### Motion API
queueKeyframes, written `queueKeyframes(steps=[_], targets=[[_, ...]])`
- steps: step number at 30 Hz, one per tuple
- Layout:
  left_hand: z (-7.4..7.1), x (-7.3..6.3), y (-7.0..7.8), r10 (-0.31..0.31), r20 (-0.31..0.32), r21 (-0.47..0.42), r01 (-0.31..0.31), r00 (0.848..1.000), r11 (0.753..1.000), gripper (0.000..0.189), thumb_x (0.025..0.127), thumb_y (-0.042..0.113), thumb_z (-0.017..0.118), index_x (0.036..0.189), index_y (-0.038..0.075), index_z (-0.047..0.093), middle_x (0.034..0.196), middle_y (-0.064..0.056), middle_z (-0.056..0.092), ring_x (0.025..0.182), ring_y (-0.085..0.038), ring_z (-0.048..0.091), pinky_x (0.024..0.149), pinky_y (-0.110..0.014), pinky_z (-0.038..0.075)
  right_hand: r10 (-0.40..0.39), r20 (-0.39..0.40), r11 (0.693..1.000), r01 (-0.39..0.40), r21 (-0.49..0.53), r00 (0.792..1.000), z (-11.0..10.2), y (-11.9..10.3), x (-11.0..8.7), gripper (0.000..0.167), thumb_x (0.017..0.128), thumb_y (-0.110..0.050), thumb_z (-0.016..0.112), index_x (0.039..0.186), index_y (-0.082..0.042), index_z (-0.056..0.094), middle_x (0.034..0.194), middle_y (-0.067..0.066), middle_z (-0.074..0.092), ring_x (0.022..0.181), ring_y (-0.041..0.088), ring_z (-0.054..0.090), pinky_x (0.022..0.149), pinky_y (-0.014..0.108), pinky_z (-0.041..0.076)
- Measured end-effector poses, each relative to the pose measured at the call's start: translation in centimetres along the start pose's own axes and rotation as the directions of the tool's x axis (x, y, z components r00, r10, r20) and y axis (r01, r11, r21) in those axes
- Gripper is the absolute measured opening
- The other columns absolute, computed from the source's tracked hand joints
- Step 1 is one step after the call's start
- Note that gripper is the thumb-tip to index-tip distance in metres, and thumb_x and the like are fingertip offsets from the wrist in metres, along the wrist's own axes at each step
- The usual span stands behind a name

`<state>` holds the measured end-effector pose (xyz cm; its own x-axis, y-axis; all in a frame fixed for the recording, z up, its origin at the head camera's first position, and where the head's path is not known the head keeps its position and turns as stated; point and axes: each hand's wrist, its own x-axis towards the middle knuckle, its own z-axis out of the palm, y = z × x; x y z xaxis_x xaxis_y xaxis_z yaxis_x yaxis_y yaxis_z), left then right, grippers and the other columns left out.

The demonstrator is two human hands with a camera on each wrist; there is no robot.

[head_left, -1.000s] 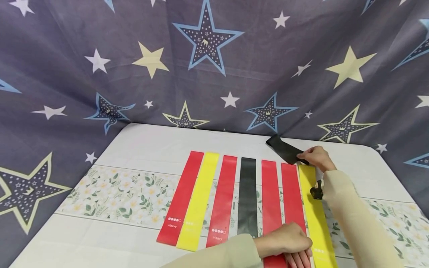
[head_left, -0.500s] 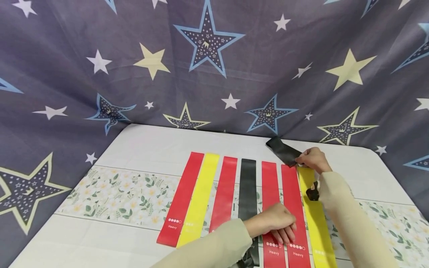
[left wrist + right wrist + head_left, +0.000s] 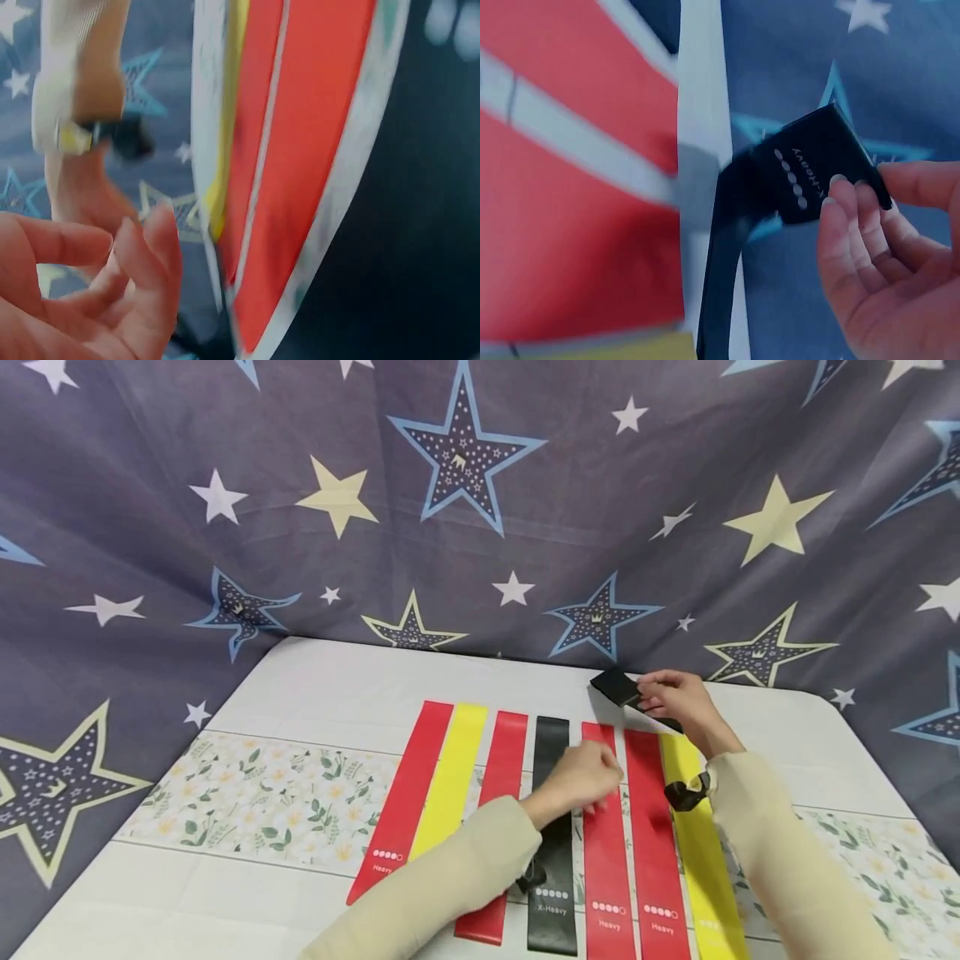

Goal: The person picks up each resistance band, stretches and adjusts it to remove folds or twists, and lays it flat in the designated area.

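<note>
My right hand (image 3: pixel 678 706) pinches one end of a black resistance band (image 3: pixel 802 172) between thumb and fingers. In the right wrist view that end is lifted, with "X-Heavy" and a row of dots showing. The band bends and hangs down beyond the far ends of the laid-out bands. My left hand (image 3: pixel 577 781) is over a flat black band (image 3: pixel 553 877) and a red band (image 3: pixel 606 860), its fingers loosely curled. Nothing lies between its fingers in the left wrist view (image 3: pixel 97 285). To the right lie another red band (image 3: pixel 656 860) and a yellow band (image 3: pixel 712 860).
Further left in the row lie a red band (image 3: pixel 408 793), a yellow band (image 3: pixel 457 752) and another red one (image 3: pixel 502 752). They rest on a white table (image 3: pixel 337 681) with a floral strip (image 3: pixel 285 793). A star-patterned curtain (image 3: pixel 300 427) stands behind its far edge.
My left hand has moved away from the near ends of the right-hand bands, up and leftward. My right hand has raised the black band's end and turned it slightly left.
</note>
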<state>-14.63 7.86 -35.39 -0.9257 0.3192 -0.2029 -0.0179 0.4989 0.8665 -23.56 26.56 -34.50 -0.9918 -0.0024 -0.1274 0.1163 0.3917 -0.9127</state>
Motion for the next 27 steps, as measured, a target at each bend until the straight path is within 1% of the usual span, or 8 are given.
queueKeyframes(steps=[3, 6, 10, 15, 18, 20, 23, 27], targets=[[-1.5, 1.2, 0.2, 0.094, -0.151, 0.132, -0.074, 0.984, 0.989, 0.012, 0.085, 0.011, 0.058, 0.097, 0.010, 0.060, 0.082, -0.005, 0.062, 0.068, -0.017, 0.059, 0.061, -0.027, 0.050, -0.027, 0.020, 0.999, 0.026, 0.042, 0.999, 0.9, -0.6, -0.9, 0.042, 0.095, -0.020, 0.057, 0.121, 0.012, 0.051, 0.078, -0.012, 0.061, 0.069, 0.003, 0.064, 0.069, 0.019, 0.055], [-2.7, 2.1, 0.1, 0.207, -0.243, 0.270, -0.139, 0.948, 0.953, 0.031, 0.087, 0.016, 0.060, 0.117, 0.012, 0.056, 0.106, -0.005, 0.057, 0.092, -0.017, 0.054, 0.076, -0.030, 0.048, -0.072, 0.035, 0.996, 0.070, 0.058, 0.997, 1.7, -1.2, -1.8, 0.042, 0.093, -0.019, 0.059, 0.119, 0.013, 0.052, 0.078, -0.012, 0.064, 0.069, 0.002, 0.065, 0.069, 0.018, 0.055], [-3.6, 2.9, 0.0, 0.324, -0.244, 0.355, -0.227, 0.914, 0.907, 0.037, 0.089, 0.018, 0.060, 0.125, 0.012, 0.056, 0.120, -0.006, 0.057, 0.107, -0.020, 0.053, 0.085, -0.031, 0.050, -0.159, 0.077, 0.986, 0.155, 0.054, 0.984, 2.7, -2.2, -2.7, 0.039, 0.092, -0.014, 0.061, 0.118, 0.015, 0.055, 0.083, -0.010, 0.067, 0.071, 0.003, 0.068, 0.071, 0.020, 0.056], [-4.4, 3.7, 0.3, 0.417, -0.238, 0.334, -0.329, 0.877, 0.883, 0.019, 0.091, 0.011, 0.059, 0.109, 0.007, 0.065, 0.107, -0.006, 0.066, 0.094, -0.017, 0.062, 0.077, -0.024, 0.051, -0.221, 0.136, 0.975, 0.216, 0.049, 0.966, 3.4, -3.4, -3.3, 0.036, 0.093, -0.012, 0.060, 0.118, 0.013, 0.057, 0.090, -0.007, 0.068, 0.075, 0.004, 0.069, 0.074, 0.023, 0.056], [-5.1, 3.9, 0.6, 0.454, -0.261, 0.341, -0.359, 0.852, 0.869, 0.015, 0.092, 0.007, 0.058, 0.104, 0.007, 0.068, 0.100, -0.007, 0.070, 0.087, -0.017, 0.066, 0.072, -0.022, 0.050, -0.277, 0.146, 0.960, 0.280, 0.002, 0.950, 3.3, -3.7, -3.4, 0.030, 0.093, -0.008, 0.060, 0.117, 0.010, 0.059, 0.094, 0.004, 0.070, 0.076, 0.005, 0.069, 0.073, 0.021, 0.056], [-5.5, 4.1, 0.9, 0.472, -0.275, 0.367, -0.362, 0.838, 0.857, 0.016, 0.092, 0.006, 0.058, 0.103, 0.007, 0.069, 0.100, -0.006, 0.071, 0.090, -0.017, 0.066, 0.075, -0.024, 0.051, -0.346, 0.126, 0.932, 0.356, -0.064, 0.930, 3.3, -3.8, -3.3, 0.026, 0.091, -0.005, 0.061, 0.113, 0.008, 0.062, 0.092, 0.012, 0.068, 0.073, 0.007, 0.065, 0.069, 0.019, 0.054], [-6.3, 4.3, 1.6, 0.497, -0.283, 0.399, -0.370, 0.821, 0.839, 0.016, 0.092, 0.007, 0.058, 0.102, 0.008, 0.070, 0.100, -0.006, 0.072, 0.091, -0.019, 0.067, 0.076, -0.028, 0.053, -0.460, 0.058, 0.856, 0.460, -0.237, 0.886, 3.5, -3.9, -2.9, 0.020, 0.087, -0.003, 0.065, 0.105, 0.005, 0.066, 0.090, 0.017, 0.063, 0.072, 0.014, 0.059, 0.065, 0.017, 0.048], [-7.2, 4.4, 2.8, 0.526, -0.287, 0.406, -0.396, 0.800, 0.824, 0.015, 0.092, 0.008, 0.058, 0.099, 0.009, 0.071, 0.099, -0.005, 0.072, 0.093, -0.019, 0.066, 0.079, -0.029, 0.053, -0.544, -0.030, 0.774, 0.488, -0.402, 0.838, 3.6, -3.6, -2.0, 0.016, 0.083, -0.003, 0.070, 0.097, 0.004, 0.069, 0.088, 0.017, 0.059, 0.075, 0.021, 0.054, 0.066, 0.020, 0.045]])
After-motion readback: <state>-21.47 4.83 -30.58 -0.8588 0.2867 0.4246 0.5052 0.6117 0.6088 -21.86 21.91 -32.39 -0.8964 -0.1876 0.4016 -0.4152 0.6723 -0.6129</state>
